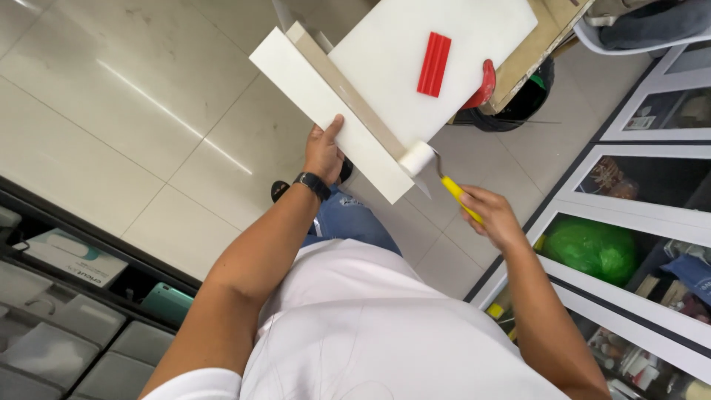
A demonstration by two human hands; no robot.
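Note:
My left hand (324, 152) grips the near edge of a long white board (311, 92) that stands on edge, its bare brown edge (348, 96) facing up. My right hand (492, 215) holds the yellow handle of a small paint roller (417, 158), whose white sleeve rests on the end of that brown edge. A larger white panel (437, 52) lies just behind the board on a wooden table, with a red ridged plastic piece (434, 64) lying on it.
A red object (483, 85) and a black bin (522, 104) sit beside the table. Glass-fronted white cabinets (637, 207) stand at right, one holding a green bag (592, 248). Grey storage bins (67, 326) and a box line the left. Pale floor tiles lie below.

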